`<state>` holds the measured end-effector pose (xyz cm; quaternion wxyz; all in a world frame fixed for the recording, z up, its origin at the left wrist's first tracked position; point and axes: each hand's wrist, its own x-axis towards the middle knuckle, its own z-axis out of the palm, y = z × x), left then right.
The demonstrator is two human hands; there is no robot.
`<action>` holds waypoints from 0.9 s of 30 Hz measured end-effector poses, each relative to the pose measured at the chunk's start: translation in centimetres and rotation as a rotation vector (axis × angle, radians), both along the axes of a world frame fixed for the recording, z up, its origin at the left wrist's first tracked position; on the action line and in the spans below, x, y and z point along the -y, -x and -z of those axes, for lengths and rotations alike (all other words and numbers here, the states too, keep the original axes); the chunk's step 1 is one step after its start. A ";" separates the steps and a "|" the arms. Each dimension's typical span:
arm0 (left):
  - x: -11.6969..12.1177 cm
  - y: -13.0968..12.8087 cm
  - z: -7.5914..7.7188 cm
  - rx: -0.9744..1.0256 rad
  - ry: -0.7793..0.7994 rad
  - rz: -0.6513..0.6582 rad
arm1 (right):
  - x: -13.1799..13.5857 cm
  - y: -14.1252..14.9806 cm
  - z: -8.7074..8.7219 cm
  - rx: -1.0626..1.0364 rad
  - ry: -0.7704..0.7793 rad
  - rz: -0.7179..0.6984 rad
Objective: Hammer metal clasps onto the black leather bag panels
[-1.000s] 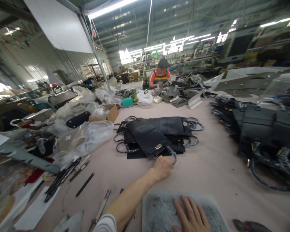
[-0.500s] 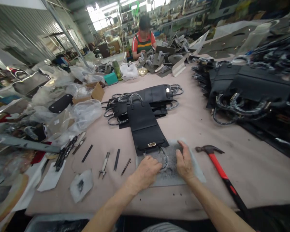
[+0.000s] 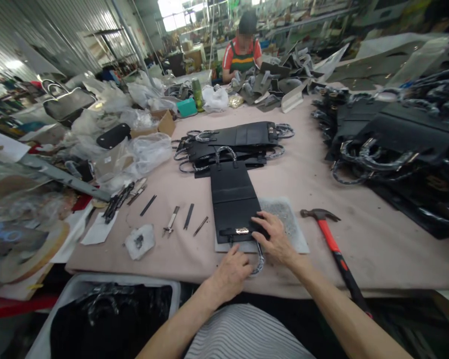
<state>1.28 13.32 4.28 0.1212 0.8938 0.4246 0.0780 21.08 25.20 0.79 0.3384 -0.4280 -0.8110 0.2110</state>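
A long black leather bag panel [image 3: 232, 197] with a gold clasp lies across a grey felt pad [image 3: 284, 219] at the table's near edge. Its wrapped handle [image 3: 260, 259] hangs over the edge. My left hand [image 3: 232, 271] is curled at the handle's left end, fingers closed on it. My right hand [image 3: 275, 239] rests on the panel's lower right corner beside the clasp, fingers bent and pressing down.
A red-handled hammer [image 3: 331, 244] lies right of the pad. Small tools [image 3: 172, 222] lie to the left, by a plastic clutter. More black panels [image 3: 239, 139] are stacked behind, black bags [image 3: 396, 144] at right. A person [image 3: 243, 50] works at the far end. A bin [image 3: 108, 314] stands below.
My left hand pulled one panel from the stack toward me onto the felt pad. Both hands now sit at its near end, and the view has dropped toward the table edge.
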 end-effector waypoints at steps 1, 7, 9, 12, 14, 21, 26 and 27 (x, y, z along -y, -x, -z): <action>0.0 0.0 0.1 -0.005 -0.005 0.003 | 0.7 0.1 0.1 0.061 -0.023 -0.022; 0.6 0.1 -0.6 0.071 0.033 -0.007 | 1.8 0.7 0.8 0.153 -0.083 0.013; 0.9 0.7 -1.0 0.200 0.058 -0.039 | 1.6 0.7 1.0 0.163 -0.105 0.013; 0.6 3.2 -0.9 0.376 0.036 -0.263 | 1.7 0.7 1.4 0.175 -0.145 0.022; -0.6 6.0 -0.8 0.410 -0.001 -0.548 | 1.7 0.8 1.7 0.178 -0.168 0.037; -7.1 16.4 -2.1 0.101 0.187 -1.249 | 1.6 1.1 1.7 0.174 -0.214 0.043; -9.9 19.3 -2.8 -0.109 0.302 -1.262 | 1.5 1.1 1.6 0.152 -0.193 0.047; -10.1 19.9 -2.9 -0.138 0.305 -1.269 | 1.4 1.0 1.6 0.149 -0.184 0.044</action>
